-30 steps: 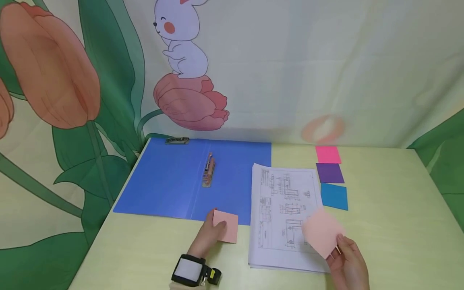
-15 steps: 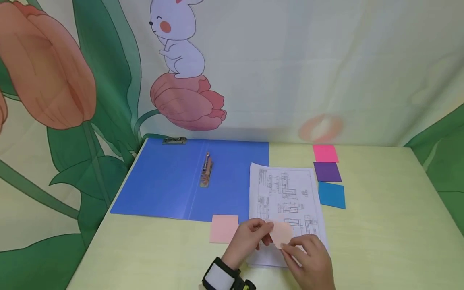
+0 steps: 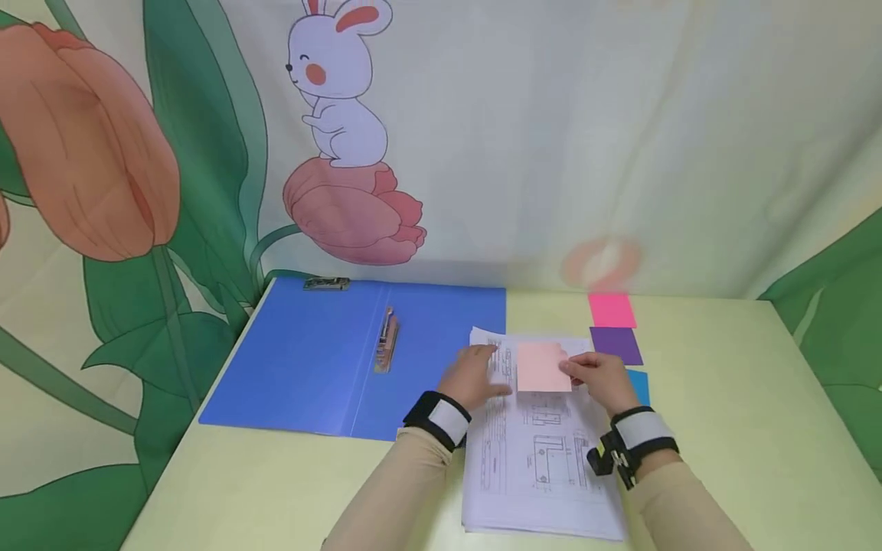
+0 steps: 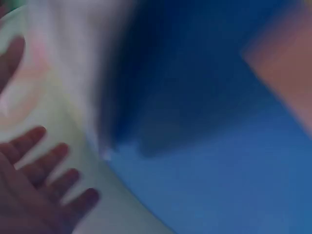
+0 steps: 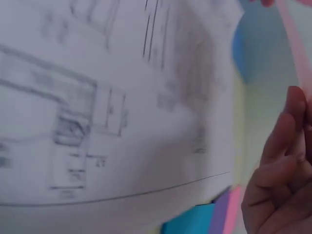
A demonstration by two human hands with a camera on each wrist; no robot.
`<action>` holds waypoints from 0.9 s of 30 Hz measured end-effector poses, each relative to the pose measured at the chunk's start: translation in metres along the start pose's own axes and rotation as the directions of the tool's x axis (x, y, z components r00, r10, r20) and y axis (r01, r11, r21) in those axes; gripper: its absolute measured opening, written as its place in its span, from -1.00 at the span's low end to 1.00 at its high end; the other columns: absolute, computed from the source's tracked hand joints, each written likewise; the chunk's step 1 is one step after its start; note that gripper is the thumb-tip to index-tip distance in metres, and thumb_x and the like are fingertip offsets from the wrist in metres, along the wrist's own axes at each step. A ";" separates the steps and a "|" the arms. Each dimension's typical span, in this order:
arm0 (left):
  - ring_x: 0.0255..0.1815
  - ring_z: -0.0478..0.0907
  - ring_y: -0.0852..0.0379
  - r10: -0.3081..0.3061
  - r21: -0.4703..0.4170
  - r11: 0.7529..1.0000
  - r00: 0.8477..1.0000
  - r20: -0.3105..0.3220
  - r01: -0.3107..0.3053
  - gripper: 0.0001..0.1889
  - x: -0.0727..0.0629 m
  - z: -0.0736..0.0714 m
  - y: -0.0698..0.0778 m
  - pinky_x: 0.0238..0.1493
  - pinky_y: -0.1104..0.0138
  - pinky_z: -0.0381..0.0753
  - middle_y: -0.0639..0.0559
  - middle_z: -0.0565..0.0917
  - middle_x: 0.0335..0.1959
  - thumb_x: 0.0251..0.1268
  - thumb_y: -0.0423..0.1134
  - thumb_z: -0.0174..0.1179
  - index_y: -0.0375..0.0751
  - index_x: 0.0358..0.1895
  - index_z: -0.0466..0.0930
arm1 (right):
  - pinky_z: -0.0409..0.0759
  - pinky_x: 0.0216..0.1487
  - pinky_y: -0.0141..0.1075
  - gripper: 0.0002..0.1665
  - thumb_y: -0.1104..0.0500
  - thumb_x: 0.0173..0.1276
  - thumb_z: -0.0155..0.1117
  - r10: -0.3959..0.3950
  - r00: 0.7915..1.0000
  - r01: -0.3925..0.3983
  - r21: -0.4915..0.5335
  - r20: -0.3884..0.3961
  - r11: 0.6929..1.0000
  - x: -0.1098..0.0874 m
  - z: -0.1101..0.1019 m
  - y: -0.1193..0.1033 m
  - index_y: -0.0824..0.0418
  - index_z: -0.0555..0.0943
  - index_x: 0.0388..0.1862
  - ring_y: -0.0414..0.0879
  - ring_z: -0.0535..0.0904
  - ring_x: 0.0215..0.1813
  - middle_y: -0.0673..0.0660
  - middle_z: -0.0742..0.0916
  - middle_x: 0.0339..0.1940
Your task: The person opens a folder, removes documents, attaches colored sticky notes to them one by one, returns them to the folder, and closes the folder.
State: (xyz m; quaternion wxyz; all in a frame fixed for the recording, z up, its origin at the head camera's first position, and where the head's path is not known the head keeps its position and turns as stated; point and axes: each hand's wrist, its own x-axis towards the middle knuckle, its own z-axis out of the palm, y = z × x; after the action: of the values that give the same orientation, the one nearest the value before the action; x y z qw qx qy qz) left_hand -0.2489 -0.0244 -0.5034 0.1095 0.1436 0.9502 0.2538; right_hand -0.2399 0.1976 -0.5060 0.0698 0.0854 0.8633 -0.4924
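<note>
My right hand (image 3: 605,376) pinches a pink sticky note (image 3: 540,367) by its right edge, over the upper part of a stack of printed technical drawings (image 3: 510,490). Edge-on, the same note (image 5: 298,46) shows at the top right of the right wrist view, by the curled fingers (image 5: 275,178). My left hand (image 3: 471,376) is spread and holds nothing, above the stack's left edge beside the note. Its separated fingers (image 4: 46,165) appear in the left wrist view. A blurred pinkish corner (image 4: 292,63) lies over blue there; in the head view my left forearm covers that area.
An opened blue folder (image 3: 296,360) lies left of the stack, with a metal clip (image 3: 387,340) near its fold and another clip (image 3: 327,283) at its top edge. Pink (image 3: 612,310), purple (image 3: 616,346) and blue (image 3: 639,386) sticky notes line the stack's right side. A printed curtain (image 3: 517,153) hangs behind.
Both hands came together at the note low on the stack, then moved up the page. My left hand has let go and spread; my right hand still holds the note, now turned flat.
</note>
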 end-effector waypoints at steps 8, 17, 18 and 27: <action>0.39 0.09 -0.11 0.015 0.424 0.903 0.991 0.132 -0.070 0.03 0.011 0.019 -0.020 0.31 -0.08 0.03 -0.06 0.20 0.39 -0.35 0.27 0.40 0.00 0.36 0.26 | 0.44 -0.29 -0.23 -0.65 0.05 0.20 0.32 0.072 0.997 -0.075 -0.084 -0.038 0.994 0.031 0.030 0.011 0.33 0.69 -0.23 0.04 0.51 -0.23 0.15 0.68 -0.36; 0.38 0.09 -0.15 -0.002 0.431 0.900 0.991 0.130 -0.055 0.03 0.017 0.015 -0.015 0.30 -0.08 0.05 -0.08 0.21 0.38 -0.39 0.24 0.41 0.13 0.37 0.23 | 0.46 -0.20 -0.13 -0.69 0.10 0.18 0.34 0.057 0.996 -0.066 -0.130 -0.071 0.989 0.038 0.035 0.009 0.36 0.69 -0.29 0.08 0.53 -0.19 0.19 0.70 -0.34; 0.38 0.09 -0.16 -0.005 0.434 0.899 0.991 0.135 -0.055 0.03 0.017 0.015 -0.014 0.30 -0.08 0.05 -0.08 0.21 0.38 -0.39 0.24 0.41 0.15 0.37 0.23 | 0.46 -0.21 -0.14 -0.69 0.10 0.18 0.34 0.059 0.996 -0.068 -0.133 -0.072 0.989 0.039 0.035 0.009 0.36 0.69 -0.29 0.07 0.53 -0.19 0.19 0.70 -0.35; 0.40 0.06 -0.17 -0.050 0.472 0.881 0.985 0.165 -0.034 -0.04 0.015 0.012 -0.003 0.32 -0.04 0.03 -0.10 0.19 0.39 -0.30 0.21 0.38 0.29 0.37 0.21 | 0.43 -0.26 -0.19 -0.69 0.08 0.17 0.35 0.096 0.993 -0.106 -0.156 -0.068 0.982 0.042 0.037 0.011 0.33 0.70 -0.30 0.06 0.51 -0.22 0.18 0.70 -0.35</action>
State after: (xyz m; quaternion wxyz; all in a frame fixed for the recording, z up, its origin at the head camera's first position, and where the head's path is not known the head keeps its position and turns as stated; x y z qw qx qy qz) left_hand -0.2603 -0.0162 -0.5170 0.1538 0.1835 0.9709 0.0003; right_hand -0.2774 0.1744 -0.5431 0.0752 0.1381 0.8962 -0.4149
